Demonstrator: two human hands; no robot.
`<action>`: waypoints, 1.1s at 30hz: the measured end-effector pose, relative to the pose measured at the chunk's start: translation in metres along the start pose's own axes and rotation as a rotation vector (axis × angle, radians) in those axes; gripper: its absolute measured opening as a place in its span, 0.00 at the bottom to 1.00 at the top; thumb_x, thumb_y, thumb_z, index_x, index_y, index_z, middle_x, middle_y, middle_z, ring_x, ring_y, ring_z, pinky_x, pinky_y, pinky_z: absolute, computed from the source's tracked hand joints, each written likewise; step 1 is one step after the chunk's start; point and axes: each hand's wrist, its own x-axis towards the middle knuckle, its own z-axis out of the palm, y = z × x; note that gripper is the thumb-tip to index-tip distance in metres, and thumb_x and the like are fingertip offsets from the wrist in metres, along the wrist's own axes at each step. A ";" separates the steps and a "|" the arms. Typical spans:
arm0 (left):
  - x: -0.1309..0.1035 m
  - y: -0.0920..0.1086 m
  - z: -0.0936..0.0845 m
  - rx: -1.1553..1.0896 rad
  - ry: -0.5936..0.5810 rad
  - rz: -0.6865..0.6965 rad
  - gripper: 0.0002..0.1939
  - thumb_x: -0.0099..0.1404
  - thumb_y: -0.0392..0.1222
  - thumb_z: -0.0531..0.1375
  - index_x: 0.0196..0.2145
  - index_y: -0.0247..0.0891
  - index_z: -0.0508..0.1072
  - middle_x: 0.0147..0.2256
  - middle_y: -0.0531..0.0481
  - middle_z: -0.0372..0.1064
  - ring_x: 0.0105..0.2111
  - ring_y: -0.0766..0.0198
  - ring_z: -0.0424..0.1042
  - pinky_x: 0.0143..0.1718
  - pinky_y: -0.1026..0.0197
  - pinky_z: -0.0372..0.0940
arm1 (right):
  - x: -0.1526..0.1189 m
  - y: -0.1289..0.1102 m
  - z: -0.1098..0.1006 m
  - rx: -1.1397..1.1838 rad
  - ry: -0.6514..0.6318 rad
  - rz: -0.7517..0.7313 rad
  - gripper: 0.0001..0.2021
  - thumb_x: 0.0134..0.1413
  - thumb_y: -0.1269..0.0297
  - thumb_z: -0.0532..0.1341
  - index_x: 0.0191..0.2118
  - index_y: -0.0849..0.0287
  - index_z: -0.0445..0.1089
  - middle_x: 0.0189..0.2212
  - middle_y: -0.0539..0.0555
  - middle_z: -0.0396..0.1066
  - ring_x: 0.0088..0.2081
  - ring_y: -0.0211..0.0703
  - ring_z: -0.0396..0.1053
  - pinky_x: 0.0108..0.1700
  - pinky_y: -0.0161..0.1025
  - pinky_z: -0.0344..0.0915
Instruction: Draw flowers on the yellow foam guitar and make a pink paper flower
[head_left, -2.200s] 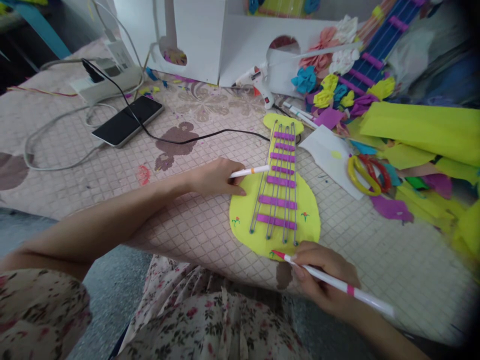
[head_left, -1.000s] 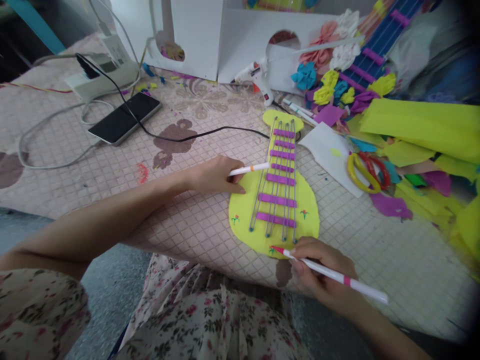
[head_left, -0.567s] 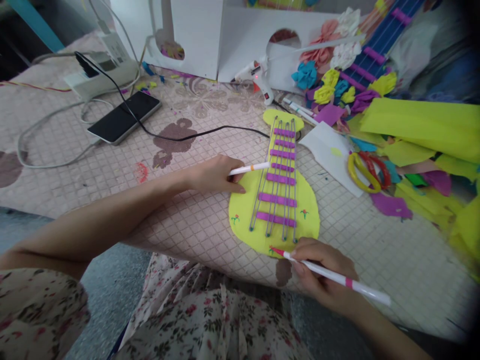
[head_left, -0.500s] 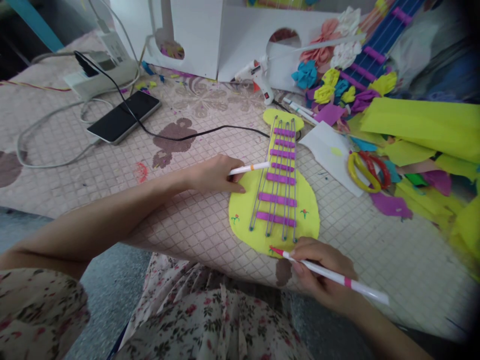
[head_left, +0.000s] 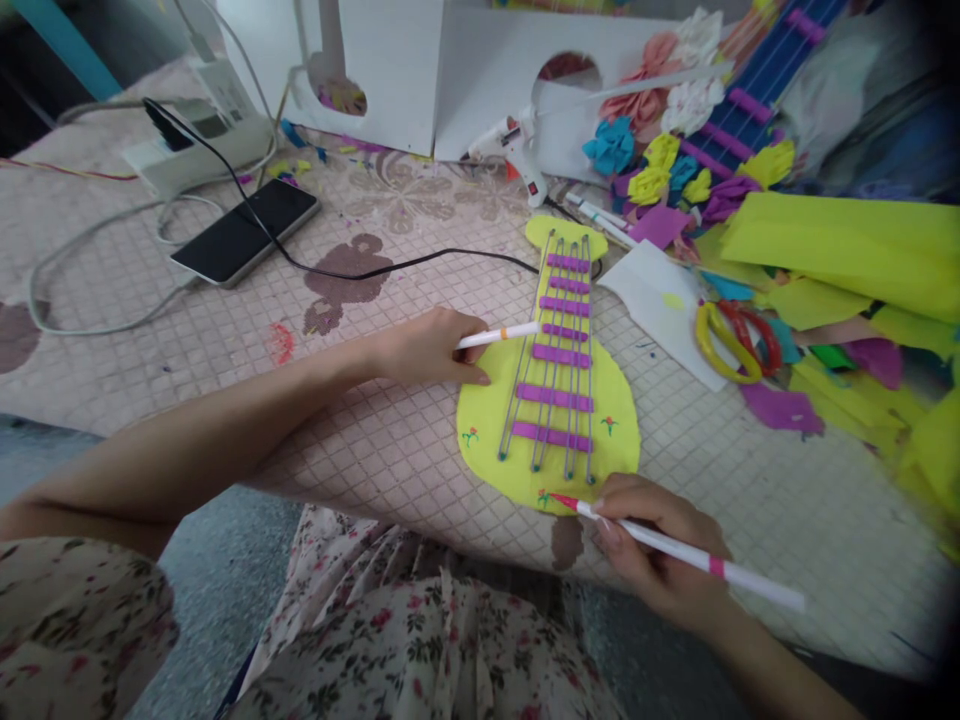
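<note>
Yellow guitar: the paper guitar [head_left: 619, 400] lies flat on the quilted tablecloth [head_left: 360, 440] near its front edge, neck to 12 o'clock, away from the person; the directions below are from its middle.
Guitar face: purple strips run crosswise under grey strings; small red-and-green flowers are drawn near the edge at 4, 6 and 8 o'clock.
Left hand: at 10 o'clock, the left hand [head_left: 431, 345] grips an orange-banded white marker [head_left: 517, 332], its fingers at the guitar's edge.
Right hand: at 5 o'clock, the right hand [head_left: 660, 535] grips a pink-banded white marker [head_left: 675, 548], its red tip just beside the 6 o'clock flower; whether it touches the paper, I cannot tell.
Phone: the black phone [head_left: 247, 235] is at 10 o'clock, a black cord across it.
Glue gun: the white glue gun [head_left: 517, 155] is at 12 o'clock.
Scissors: the yellow and red handles [head_left: 727, 345] are between 2 and 3 o'clock.
</note>
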 end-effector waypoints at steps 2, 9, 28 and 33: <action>0.000 0.000 0.000 -0.001 0.004 0.003 0.14 0.54 0.48 0.60 0.24 0.36 0.60 0.20 0.57 0.57 0.22 0.71 0.56 0.25 0.66 0.49 | -0.002 0.002 0.000 0.007 0.020 0.016 0.07 0.52 0.73 0.57 0.36 0.53 0.65 0.27 0.50 0.72 0.30 0.40 0.73 0.30 0.36 0.70; 0.001 -0.002 0.000 -0.010 0.003 0.031 0.15 0.55 0.48 0.60 0.24 0.36 0.60 0.19 0.58 0.56 0.21 0.72 0.55 0.26 0.66 0.49 | 0.002 0.000 0.000 0.005 -0.009 -0.011 0.07 0.52 0.73 0.57 0.36 0.54 0.65 0.26 0.50 0.72 0.29 0.39 0.72 0.29 0.35 0.69; 0.001 0.000 -0.001 0.027 -0.015 -0.001 0.14 0.55 0.48 0.59 0.24 0.35 0.62 0.20 0.57 0.56 0.22 0.72 0.55 0.25 0.66 0.49 | 0.002 0.001 0.002 0.036 0.007 0.004 0.07 0.51 0.74 0.57 0.36 0.55 0.65 0.26 0.50 0.72 0.29 0.38 0.72 0.29 0.34 0.68; 0.000 0.000 0.000 0.035 -0.014 0.001 0.14 0.55 0.48 0.59 0.24 0.36 0.61 0.20 0.57 0.56 0.22 0.71 0.55 0.26 0.66 0.49 | 0.002 0.000 0.002 0.036 0.022 -0.013 0.07 0.51 0.74 0.57 0.35 0.56 0.65 0.26 0.50 0.72 0.28 0.37 0.72 0.29 0.33 0.68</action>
